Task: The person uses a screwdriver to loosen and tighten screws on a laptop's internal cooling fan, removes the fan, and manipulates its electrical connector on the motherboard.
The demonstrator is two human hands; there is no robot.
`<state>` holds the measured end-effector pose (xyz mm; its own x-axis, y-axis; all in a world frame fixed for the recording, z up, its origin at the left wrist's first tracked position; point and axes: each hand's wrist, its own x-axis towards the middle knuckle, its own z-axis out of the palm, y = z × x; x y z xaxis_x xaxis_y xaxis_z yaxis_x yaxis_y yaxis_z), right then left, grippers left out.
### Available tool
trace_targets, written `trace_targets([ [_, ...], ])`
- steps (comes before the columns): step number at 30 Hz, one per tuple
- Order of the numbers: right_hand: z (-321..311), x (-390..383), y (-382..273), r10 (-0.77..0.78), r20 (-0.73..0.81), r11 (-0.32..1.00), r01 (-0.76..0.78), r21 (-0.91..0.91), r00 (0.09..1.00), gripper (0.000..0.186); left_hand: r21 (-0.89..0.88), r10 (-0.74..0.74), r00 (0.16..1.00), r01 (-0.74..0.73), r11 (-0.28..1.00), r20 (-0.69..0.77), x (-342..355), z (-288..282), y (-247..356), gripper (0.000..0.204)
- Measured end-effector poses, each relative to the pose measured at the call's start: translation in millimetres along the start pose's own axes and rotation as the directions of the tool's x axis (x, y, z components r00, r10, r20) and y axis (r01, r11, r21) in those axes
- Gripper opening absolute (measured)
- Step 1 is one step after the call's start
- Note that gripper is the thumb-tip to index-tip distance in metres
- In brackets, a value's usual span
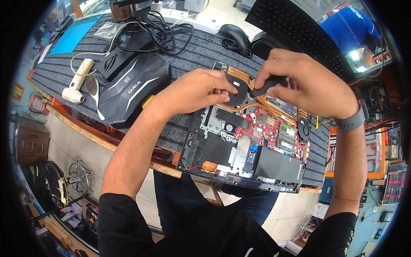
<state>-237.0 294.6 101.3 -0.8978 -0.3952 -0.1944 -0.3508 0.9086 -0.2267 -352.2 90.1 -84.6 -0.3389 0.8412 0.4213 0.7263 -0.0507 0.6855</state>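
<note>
An opened laptop base (222, 147) lies at the bench's near edge, its red circuit board (262, 128) and black battery (278, 165) bare. Over its far side is a heatsink with copper pipes (233, 72) and a round black cooling fan (238, 85). My left hand (201, 90) grips the fan's left side between thumb and fingers. My right hand (306, 83) is closed in a pinch on a small dark piece (266, 85) beside the fan; its kind is partly hidden by my fingers. Another round black fan (304, 128) sits at the laptop's right.
On the ribbed grey mat (188, 47) left of me lie a black hard case (135, 90), a brush (93, 90), a cream heat blower (79, 81) and coiled black cables (160, 36). Farther back are a mouse (235, 36) and a keyboard (295, 32). A person in blue (351, 30) appears at far right.
</note>
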Motion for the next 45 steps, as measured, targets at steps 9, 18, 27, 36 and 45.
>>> trace_targets([
  [9,0,-2,11,-0.178,-0.206,0.984,0.170,-0.057,0.962,0.020,-0.112,-0.130,0.991,0.130,0.985,0.009,6,-4,12,0.017],
  [18,64,-142,103,0.370,-0.587,0.892,-0.097,0.442,0.720,0.022,0.325,-0.130,0.881,0.300,0.897,-0.454,26,-67,1,0.017],
  [27,169,-235,196,0.680,-0.668,0.722,-0.118,0.682,0.303,0.031,0.805,-0.388,0.922,0.236,0.544,-0.009,85,-77,-69,0.017],
  [36,186,-265,213,0.726,-0.638,0.685,-0.192,0.703,0.257,0.031,0.841,-0.404,0.915,0.202,0.502,0.022,83,-80,-64,0.016],
  [45,196,-271,219,0.835,-0.389,0.529,-0.378,0.760,0.389,0.018,0.677,-0.203,0.953,0.303,0.671,-0.224,96,-90,-23,0.020],
])
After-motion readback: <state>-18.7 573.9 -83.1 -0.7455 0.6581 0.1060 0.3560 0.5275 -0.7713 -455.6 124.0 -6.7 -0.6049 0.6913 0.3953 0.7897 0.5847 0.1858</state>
